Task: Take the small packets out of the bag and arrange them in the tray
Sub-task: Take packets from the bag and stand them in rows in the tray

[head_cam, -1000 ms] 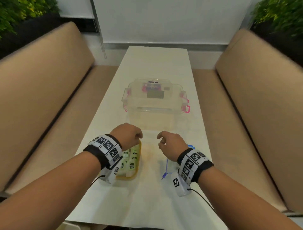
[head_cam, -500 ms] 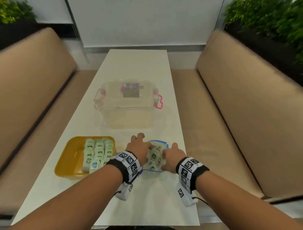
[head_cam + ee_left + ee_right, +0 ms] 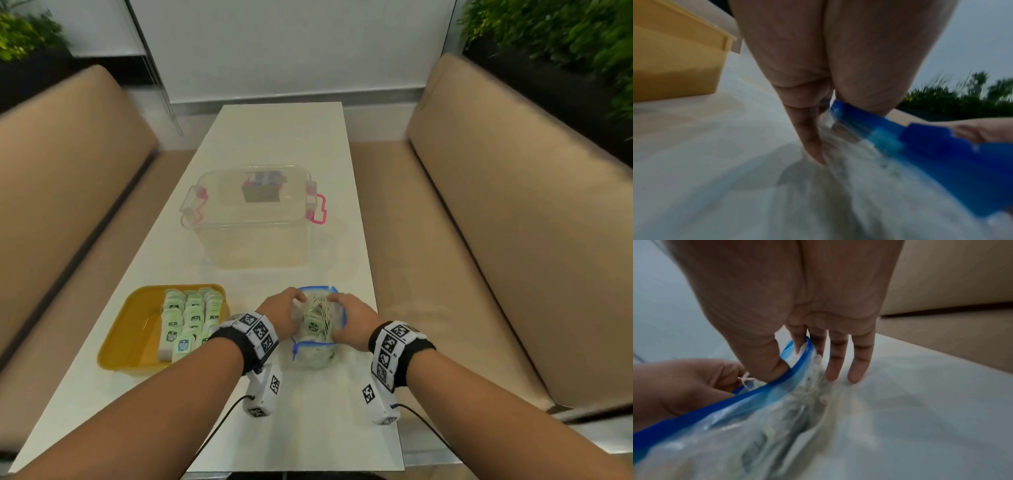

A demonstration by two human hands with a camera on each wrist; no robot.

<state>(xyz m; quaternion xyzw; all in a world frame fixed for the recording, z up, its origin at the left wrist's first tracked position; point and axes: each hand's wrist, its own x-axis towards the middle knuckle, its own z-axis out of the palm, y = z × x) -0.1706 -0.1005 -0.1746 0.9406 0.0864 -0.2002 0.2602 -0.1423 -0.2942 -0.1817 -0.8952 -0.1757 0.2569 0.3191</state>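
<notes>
A clear zip bag (image 3: 317, 353) with a blue rim (image 3: 756, 395) sits on the white table (image 3: 281, 137) in front of me, with several small green packets (image 3: 317, 320) inside it. My left hand (image 3: 298, 301) grips the left side of its mouth, where the blue rim (image 3: 920, 146) runs past the fingers (image 3: 809, 142). My right hand (image 3: 334, 301) pinches the right side of the rim, thumb inside and forefinger outside (image 3: 797, 358). The yellow tray (image 3: 137, 329), to the left, holds rows of green packets (image 3: 191, 318).
A clear lidded box (image 3: 250, 212) with pink latches stands farther back in the middle of the table. Beige bench seats run along the left (image 3: 68, 205) and right (image 3: 513, 240). The tray's wall (image 3: 674, 65) is close beside my left hand.
Both hands moved from beside the tray to the bag and took hold of its mouth. The view has swung, so the tray now shows uncovered at the left.
</notes>
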